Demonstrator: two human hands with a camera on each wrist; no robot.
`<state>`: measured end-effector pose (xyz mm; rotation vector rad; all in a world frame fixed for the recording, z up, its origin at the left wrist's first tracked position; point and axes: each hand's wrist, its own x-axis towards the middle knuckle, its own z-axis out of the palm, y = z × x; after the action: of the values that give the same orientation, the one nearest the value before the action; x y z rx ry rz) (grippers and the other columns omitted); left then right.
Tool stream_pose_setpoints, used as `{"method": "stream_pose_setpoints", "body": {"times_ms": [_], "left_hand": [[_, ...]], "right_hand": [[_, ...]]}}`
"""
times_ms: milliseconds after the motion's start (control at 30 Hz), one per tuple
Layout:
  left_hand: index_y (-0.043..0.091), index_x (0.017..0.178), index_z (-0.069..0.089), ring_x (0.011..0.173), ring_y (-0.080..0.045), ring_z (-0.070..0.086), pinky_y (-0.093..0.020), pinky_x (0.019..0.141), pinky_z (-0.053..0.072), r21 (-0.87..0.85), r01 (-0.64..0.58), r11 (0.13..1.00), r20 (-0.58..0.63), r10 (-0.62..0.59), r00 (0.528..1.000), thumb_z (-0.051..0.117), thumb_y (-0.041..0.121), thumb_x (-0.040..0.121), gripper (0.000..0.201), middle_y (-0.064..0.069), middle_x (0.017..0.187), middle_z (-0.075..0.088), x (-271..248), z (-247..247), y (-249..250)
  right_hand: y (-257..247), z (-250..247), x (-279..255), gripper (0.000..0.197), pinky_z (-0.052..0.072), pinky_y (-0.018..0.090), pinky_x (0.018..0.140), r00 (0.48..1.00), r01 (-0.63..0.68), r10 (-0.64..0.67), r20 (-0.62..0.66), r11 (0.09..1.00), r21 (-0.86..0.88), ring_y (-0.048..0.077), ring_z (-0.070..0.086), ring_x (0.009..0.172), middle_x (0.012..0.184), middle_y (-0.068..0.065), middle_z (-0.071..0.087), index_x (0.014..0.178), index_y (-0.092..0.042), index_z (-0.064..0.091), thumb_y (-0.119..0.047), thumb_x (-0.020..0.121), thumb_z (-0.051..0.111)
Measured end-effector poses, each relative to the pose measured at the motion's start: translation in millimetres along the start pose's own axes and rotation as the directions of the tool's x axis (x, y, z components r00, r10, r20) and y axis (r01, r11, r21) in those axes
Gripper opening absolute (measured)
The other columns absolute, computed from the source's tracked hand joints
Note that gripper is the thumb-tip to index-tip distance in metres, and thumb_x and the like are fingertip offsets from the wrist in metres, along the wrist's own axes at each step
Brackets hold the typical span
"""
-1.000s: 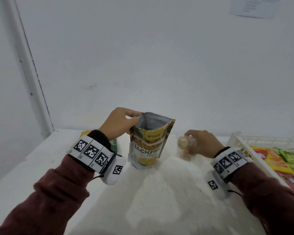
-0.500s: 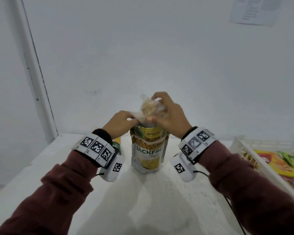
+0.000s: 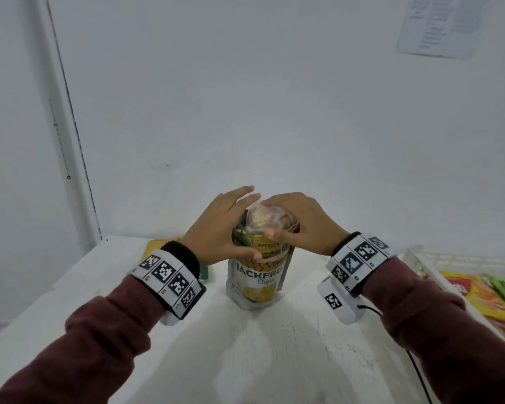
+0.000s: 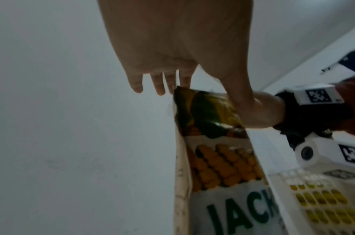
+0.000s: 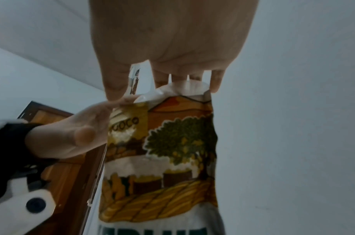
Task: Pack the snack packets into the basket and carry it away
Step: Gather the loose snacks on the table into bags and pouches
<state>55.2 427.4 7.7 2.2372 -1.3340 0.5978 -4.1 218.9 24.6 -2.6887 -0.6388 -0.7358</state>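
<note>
A yellow-and-white jackfruit chips pouch [image 3: 255,287] stands upright on the white table [image 3: 274,345], its top open. A small clear snack packet [image 3: 263,218] sits in the pouch's mouth. My right hand [image 3: 277,218] grips this packet from above, fingers curved over it and thumb on its near side. My left hand [image 3: 239,225] lies against the pouch's left side with straight fingers, thumb on the front. The left wrist view shows the pouch [image 4: 222,159] under that hand [image 4: 206,95]. In the right wrist view the right hand [image 5: 152,85] covers the packet [image 5: 180,88].
A white lattice basket [image 3: 417,258] stands at the table's right edge with several colourful snack packets [image 3: 478,293] inside. Another yellow-green packet [image 3: 161,246] lies behind my left wrist. A white wall rises just behind the table, and a cable [image 3: 417,365] trails from my right wrist.
My right hand carried the clear packet from the table up to the pouch's mouth and now pushes it down. My left hand let go of the rim and spread its fingers along the pouch.
</note>
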Motion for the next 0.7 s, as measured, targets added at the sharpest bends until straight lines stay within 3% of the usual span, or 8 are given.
{"method": "stream_pose_setpoints", "body": {"times_ms": [100,233,333,433,500,600,633,700], "left_hand": [[0.030,0.138,0.030,0.131,-0.019,0.034,-0.039,0.112,0.012,0.091,-0.061,0.994,0.038,0.057,0.998,0.052,0.069,0.058,0.091,-0.002,0.139,0.043,0,5,-3],[0.034,0.133,0.028,0.133,-0.022,0.034,-0.039,0.111,0.001,0.126,-0.033,0.992,0.036,0.028,0.999,0.050,0.068,0.058,0.086,0.002,0.130,0.054,-1,5,-4],[0.039,0.132,0.015,0.132,-0.013,0.026,-0.037,0.111,-0.009,0.141,-0.009,0.990,0.047,0.002,0.999,0.050,0.069,0.058,0.087,0.004,0.127,0.057,1,4,-5],[0.032,0.140,0.024,0.132,-0.007,0.026,-0.030,0.109,-0.018,0.160,0.031,0.987,0.078,-0.044,0.996,0.063,0.063,0.064,0.091,0.005,0.127,0.055,1,4,-4],[0.024,0.133,0.039,0.135,-0.009,0.029,-0.031,0.108,-0.021,0.202,0.069,0.977,0.118,-0.095,0.989,0.059,0.068,0.062,0.086,0.006,0.127,0.054,1,2,-5],[0.027,0.112,0.053,0.138,-0.006,0.025,-0.038,0.105,-0.026,0.300,0.061,0.952,0.229,-0.134,0.964,0.026,0.079,0.051,0.084,0.010,0.121,0.057,3,-2,-8],[0.028,0.109,0.054,0.139,-0.006,0.024,-0.040,0.104,-0.027,0.321,0.055,0.945,0.274,-0.148,0.950,0.027,0.080,0.053,0.081,0.011,0.122,0.058,4,-2,-8],[0.028,0.109,0.055,0.138,-0.008,0.025,-0.046,0.106,-0.025,0.315,0.080,0.946,0.316,-0.184,0.930,0.049,0.074,0.066,0.064,0.012,0.122,0.058,6,-4,-8]], "right_hand": [[-2,3,-2,0.077,0.030,0.031,0.092,0.997,0.064,-0.066,-0.030,0.994,-0.084,0.023,0.044,0.113,0.124,0.007,0.051,0.119,-0.019,0.061,-0.074,0.067,0.047],[-4,8,-3,0.064,0.043,0.033,0.080,0.985,0.141,-0.147,-0.091,0.988,-0.070,0.023,0.057,0.091,0.102,0.007,0.063,0.113,-0.011,0.064,-0.058,0.070,0.057],[-4,12,-4,0.075,0.040,0.027,0.081,0.988,0.133,-0.136,-0.073,0.990,-0.038,0.020,0.060,0.089,0.099,0.003,0.067,0.122,-0.012,0.055,-0.061,0.065,0.061],[-4,18,-4,0.069,0.036,0.028,0.083,0.986,0.146,-0.153,-0.069,0.984,-0.097,0.023,0.062,0.083,0.091,0.005,0.067,0.116,-0.018,0.055,-0.063,0.064,0.056],[-6,18,-1,0.067,0.024,0.027,0.088,0.994,0.107,-0.112,-0.017,0.978,-0.179,0.023,0.059,0.091,0.093,0.006,0.065,0.105,-0.017,0.064,-0.067,0.064,0.045],[-11,18,5,0.080,0.007,0.030,0.095,0.981,0.057,-0.003,0.192,0.959,-0.276,0.011,0.047,0.111,0.106,-0.002,0.058,0.106,-0.022,0.064,-0.073,0.062,0.021],[-12,18,8,0.080,0.004,0.031,0.095,0.970,0.054,0.023,0.240,0.950,-0.308,0.008,0.042,0.115,0.109,-0.004,0.057,0.109,-0.024,0.063,-0.074,0.064,0.020],[-13,16,15,0.064,0.001,0.032,0.095,0.947,0.035,0.072,0.313,0.946,-0.324,0.005,0.038,0.118,0.113,-0.007,0.056,0.112,-0.026,0.061,-0.072,0.075,0.035]]}}
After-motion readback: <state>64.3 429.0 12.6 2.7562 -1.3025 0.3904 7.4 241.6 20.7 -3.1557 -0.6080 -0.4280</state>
